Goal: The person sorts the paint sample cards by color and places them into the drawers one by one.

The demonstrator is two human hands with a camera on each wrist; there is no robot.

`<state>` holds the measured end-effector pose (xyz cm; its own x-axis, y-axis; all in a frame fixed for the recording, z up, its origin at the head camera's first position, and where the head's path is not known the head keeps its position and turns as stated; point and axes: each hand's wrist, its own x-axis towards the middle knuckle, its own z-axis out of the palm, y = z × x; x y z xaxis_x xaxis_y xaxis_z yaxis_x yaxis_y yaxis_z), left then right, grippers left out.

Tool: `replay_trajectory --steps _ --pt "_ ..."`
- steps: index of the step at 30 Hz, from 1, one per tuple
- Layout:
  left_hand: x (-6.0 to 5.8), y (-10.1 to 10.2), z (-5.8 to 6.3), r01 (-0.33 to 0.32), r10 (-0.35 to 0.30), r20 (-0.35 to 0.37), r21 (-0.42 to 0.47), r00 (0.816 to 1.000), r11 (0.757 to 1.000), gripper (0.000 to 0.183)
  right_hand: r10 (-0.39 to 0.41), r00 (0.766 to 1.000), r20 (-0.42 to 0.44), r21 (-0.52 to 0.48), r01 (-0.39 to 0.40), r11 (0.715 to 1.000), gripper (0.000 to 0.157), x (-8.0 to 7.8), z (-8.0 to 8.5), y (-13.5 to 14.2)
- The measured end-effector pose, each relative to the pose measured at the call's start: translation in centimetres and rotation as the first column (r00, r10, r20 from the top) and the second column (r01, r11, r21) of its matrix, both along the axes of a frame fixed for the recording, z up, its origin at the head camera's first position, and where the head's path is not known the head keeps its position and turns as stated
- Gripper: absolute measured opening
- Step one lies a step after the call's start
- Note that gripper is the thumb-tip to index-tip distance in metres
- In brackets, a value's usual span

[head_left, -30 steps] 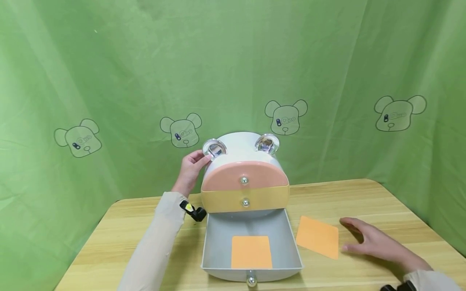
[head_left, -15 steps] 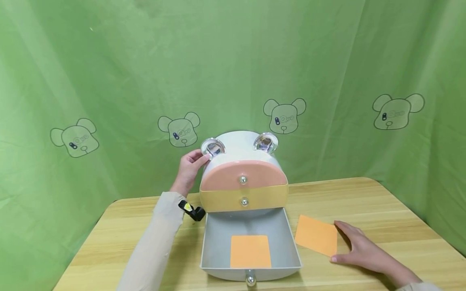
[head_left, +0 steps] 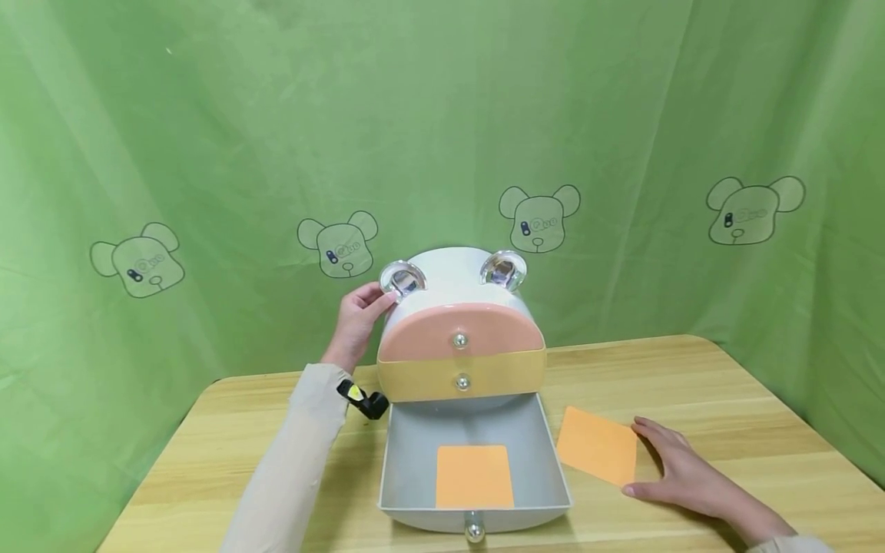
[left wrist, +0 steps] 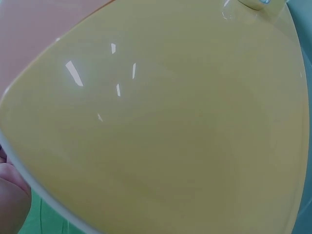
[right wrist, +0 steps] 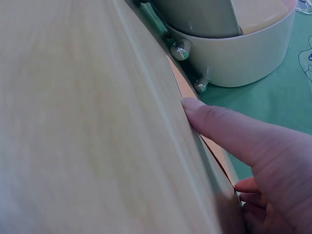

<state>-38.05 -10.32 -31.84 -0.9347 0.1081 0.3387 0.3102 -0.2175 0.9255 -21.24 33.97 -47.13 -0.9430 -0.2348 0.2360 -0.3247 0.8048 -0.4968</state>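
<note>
My left hand (head_left: pixel 356 322) holds a small drawer organizer (head_left: pixel 452 269) at its upper left, thumb by the shiny ear (head_left: pixel 402 281) and fingers partly hidden behind. The organizer's pulled-out grey drawer (head_left: pixel 413 461) holds one orange paper square (head_left: pixel 474 476). On the table to its right lies a second orange paper square (head_left: pixel 596 445). At that square's right edge, my right hand (head_left: pixel 684 472) grips with the thumb on the near corner and fingers on the far corner. In the right wrist view, the thumb (right wrist: pixel 219 122) presses against the paper's edge.
Above the grey drawer, the yellow drawer (head_left: pixel 422 378) and pink drawer (head_left: pixel 422 334) are closed, each with a round knob. All stand on a wooden table (head_left: pixel 235 438). Behind hangs a green curtain (head_left: pixel 429 115) printed with bear heads. A black wrist camera (head_left: pixel 362 399) sits on my left sleeve.
My right hand has moved left to the loose orange paper square, and its thumb and fingers now meet the right corners. My left hand stays on the organizer. The view shifts slightly.
</note>
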Motion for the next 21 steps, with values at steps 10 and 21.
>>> replay_trajectory --steps 10,21 --pt "-0.25 0.02 -0.23 -0.009 0.009 -0.007 0.004 1.0 1.0 0.016 -0.01 1.0 -0.009 0.001 0.01 1.0 0.091 -0.14 0.23 -0.16" --pt "-0.19 -0.02 -0.13 -0.001 0.001 -0.004 0.002 1.0 1.0 0.015 -0.058 0.998 -0.028 -0.065 0.056 0.996 0.099 -0.32 -0.22 -0.17"
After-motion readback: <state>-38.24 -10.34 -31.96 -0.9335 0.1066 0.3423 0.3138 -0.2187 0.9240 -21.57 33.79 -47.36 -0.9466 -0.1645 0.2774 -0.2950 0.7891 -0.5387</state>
